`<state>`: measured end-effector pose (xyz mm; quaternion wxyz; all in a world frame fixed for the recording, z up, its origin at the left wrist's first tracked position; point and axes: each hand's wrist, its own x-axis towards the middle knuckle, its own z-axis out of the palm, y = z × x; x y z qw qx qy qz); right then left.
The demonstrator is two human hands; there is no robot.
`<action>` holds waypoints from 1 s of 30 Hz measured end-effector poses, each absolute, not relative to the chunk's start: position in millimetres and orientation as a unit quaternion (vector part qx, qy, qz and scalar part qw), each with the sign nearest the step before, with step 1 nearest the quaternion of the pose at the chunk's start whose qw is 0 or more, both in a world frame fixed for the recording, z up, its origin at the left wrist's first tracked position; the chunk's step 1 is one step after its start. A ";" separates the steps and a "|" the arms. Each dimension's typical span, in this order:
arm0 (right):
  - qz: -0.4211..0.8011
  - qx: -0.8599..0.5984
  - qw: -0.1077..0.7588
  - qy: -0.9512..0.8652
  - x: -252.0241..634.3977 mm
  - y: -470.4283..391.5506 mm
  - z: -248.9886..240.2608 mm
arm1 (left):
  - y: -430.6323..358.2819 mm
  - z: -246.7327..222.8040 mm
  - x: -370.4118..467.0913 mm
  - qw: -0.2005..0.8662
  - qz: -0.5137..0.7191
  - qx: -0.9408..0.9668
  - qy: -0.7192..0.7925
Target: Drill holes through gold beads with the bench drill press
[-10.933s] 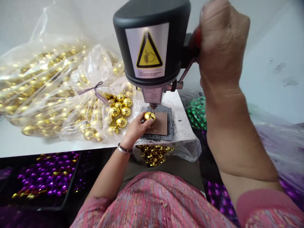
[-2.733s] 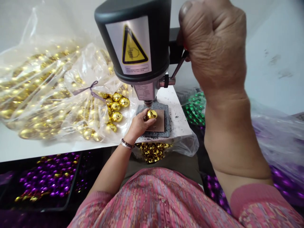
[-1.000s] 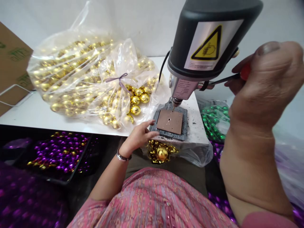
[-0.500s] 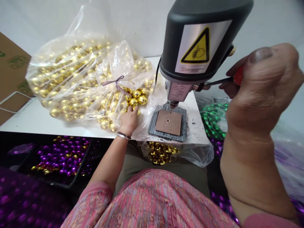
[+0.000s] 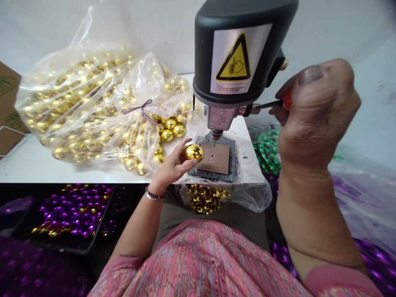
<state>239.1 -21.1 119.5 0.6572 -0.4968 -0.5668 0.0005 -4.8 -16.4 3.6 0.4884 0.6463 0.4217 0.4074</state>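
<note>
Between the thumb and fingers of my left hand (image 5: 171, 165) is a gold mirrored ball (image 5: 194, 152), held at the left edge of the brown plate (image 5: 218, 161). That plate has a small hole and lies on the grey base of a bench drill press (image 5: 238, 62). The drill's chuck and bit (image 5: 215, 136) stand above the plate, apart from the ball. My right hand (image 5: 315, 103) is closed around the red knob (image 5: 287, 99) of the drill's lever, to the right of the black housing.
An open plastic bag (image 5: 80, 111) of gold balls fills the left of the white table (image 5: 18, 171). Dark shavings surround the drill base. Below the front edge hangs a bag of gold pieces (image 5: 207, 198). A bin of purple balls (image 5: 74, 210) stands lower left; green balls (image 5: 267, 150) lie right.
My left hand has moved right from the pile of gold balls, bringing one ball to the plate. My right hand keeps its hold on the knob. The view has shifted slightly.
</note>
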 end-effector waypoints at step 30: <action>0.030 -0.444 0.658 -0.608 237.7 -27.8 127.5 | 5.6 -10.8 44.8 0.467 0.264 0.635 0.555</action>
